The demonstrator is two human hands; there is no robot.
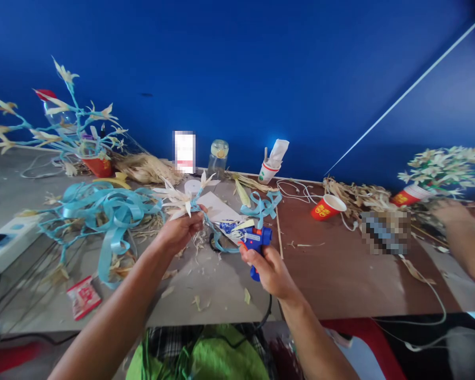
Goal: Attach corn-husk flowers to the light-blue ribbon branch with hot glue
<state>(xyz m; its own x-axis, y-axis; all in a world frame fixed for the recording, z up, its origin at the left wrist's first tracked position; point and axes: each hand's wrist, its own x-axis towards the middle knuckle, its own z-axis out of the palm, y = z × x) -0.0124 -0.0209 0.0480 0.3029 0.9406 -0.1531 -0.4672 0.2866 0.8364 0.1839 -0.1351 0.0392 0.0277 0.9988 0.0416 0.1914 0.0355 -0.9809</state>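
My left hand, fingers closed, pinches a pale corn-husk flower with pointed petals over the table. A light blue ribbon strip trails from beside that hand toward the right. My right hand is wrapped round a blue hot glue gun, whose nozzle side faces left, a short way from the flower. A small red light shows on the gun. Behind the gun lies a white sheet of paper with a blue-and-silver crumpled wrapper near it.
Heaped blue ribbon and a red snack packet lie left. A cup of husk flowers stands behind. A glass jar, a tissue-filled cup and a red paper cup stand farther right. Another person's arm reaches in.
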